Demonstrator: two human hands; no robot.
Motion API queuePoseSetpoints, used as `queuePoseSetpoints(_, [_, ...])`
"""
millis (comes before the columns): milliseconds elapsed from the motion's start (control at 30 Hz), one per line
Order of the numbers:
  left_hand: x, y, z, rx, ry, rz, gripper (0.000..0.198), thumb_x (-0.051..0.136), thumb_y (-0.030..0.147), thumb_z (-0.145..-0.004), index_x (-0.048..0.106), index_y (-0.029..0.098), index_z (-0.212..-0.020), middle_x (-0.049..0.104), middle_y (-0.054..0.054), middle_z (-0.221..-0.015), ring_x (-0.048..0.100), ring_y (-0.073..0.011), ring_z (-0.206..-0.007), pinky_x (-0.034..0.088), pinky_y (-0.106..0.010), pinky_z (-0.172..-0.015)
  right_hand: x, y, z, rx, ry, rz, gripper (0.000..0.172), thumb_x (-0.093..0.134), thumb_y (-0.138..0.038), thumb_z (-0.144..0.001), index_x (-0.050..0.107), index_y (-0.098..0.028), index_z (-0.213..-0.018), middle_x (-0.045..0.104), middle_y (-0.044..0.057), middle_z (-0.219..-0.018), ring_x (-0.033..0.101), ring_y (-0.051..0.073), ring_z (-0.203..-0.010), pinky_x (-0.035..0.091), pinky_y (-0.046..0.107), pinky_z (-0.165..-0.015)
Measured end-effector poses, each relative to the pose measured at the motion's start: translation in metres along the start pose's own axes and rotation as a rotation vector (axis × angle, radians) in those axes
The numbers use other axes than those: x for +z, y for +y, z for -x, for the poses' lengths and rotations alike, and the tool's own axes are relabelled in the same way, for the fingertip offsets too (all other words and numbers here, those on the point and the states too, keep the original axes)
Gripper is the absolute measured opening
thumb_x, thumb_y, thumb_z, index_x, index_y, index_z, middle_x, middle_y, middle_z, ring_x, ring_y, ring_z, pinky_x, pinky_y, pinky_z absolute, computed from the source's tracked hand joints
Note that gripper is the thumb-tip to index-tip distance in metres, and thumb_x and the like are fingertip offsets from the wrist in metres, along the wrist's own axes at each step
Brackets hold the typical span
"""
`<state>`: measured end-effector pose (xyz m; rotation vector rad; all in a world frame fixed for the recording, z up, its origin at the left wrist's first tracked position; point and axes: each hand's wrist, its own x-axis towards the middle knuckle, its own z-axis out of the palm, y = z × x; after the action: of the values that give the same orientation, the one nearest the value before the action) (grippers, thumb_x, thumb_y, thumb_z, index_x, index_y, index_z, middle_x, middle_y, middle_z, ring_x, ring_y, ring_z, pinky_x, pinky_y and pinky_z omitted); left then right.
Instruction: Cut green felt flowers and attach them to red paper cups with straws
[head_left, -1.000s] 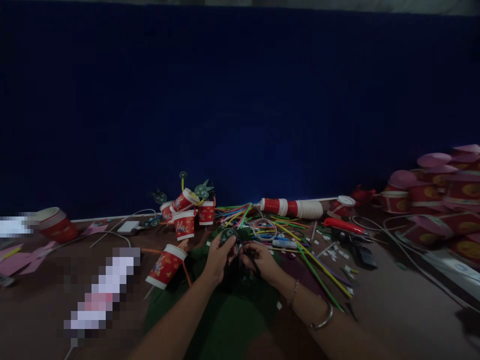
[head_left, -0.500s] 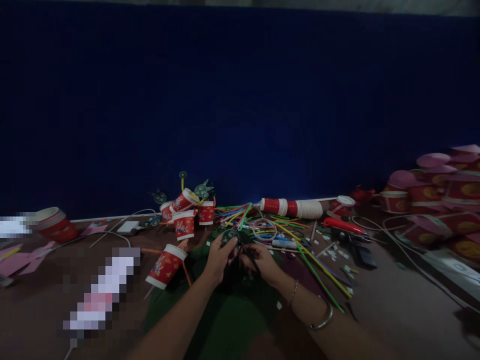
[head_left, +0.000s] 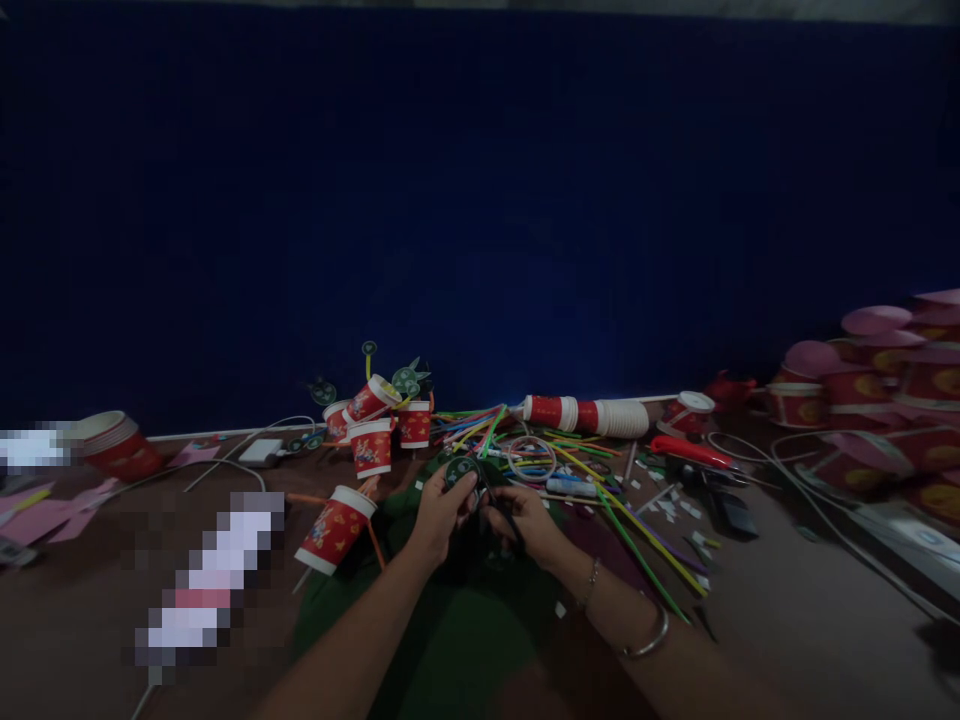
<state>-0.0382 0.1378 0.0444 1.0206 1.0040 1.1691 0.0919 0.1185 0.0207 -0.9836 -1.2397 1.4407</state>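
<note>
My left hand [head_left: 439, 515] pinches a dark green paper cutout [head_left: 459, 468] with a pale pattern on it, between thumb and fingers. Close beside it, my right hand [head_left: 531, 522] is closed round the dark handles of scissors [head_left: 511, 522]. The scissors' blades point towards the paper, though dim light and my fingers hide where they meet it. Both hands are above dark green material [head_left: 465, 630] in front of me. To the left of my hands, a red paper cup [head_left: 337, 530] lies tilted with orange sticks attached.
Several red cups [head_left: 373, 447] with green cutouts stand behind my left hand. Colourful pipe cleaners [head_left: 495, 430], a glue tube [head_left: 571, 487] and white scraps surround a row of stacked cups [head_left: 622, 418]. A red-handled tool [head_left: 694, 452], cables and pink-topped cups [head_left: 799, 395] are rightward.
The view has shifted slightly, so the table things appear a little further right. Both hands keep their hold on the cutout and scissors, nearly in place.
</note>
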Motion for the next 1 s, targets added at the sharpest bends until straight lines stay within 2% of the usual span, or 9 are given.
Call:
queuePoseSetpoints(767, [-0.0032, -0.0010, -0.0010, 0.035, -0.012, -0.038, 0.028, 0.065, 0.037, -0.068, 0.044, 0.018, -0.066, 0.041, 0.009, -0.040, 0.028, -0.0016, -0.031, 0.017, -0.014, -0.032, -0.0015, 0.0036, -0.0014, 0.003, -0.009, -0.036, 0.026, 0.072, -0.034, -0.057, 0.059, -0.014, -0.066, 0.046, -0.007, -0.045, 0.034, 0.003, -0.035, 0.028, 0.016, -0.032])
queuePoseSetpoints(1000, [-0.0026, -0.0035, -0.0022, 0.020, 0.061, -0.017, 0.031, 0.066, 0.041, -0.067, 0.045, 0.018, -0.066, 0.038, 0.010, -0.039, 0.029, -0.0020, -0.033, 0.016, -0.013, -0.033, -0.0016, 0.0061, -0.0031, 0.009, 0.001, -0.007, 0.027, 0.073, -0.035, -0.057, 0.060, -0.013, -0.067, 0.046, -0.007, -0.044, 0.034, 0.003, -0.033, 0.030, 0.016, -0.030])
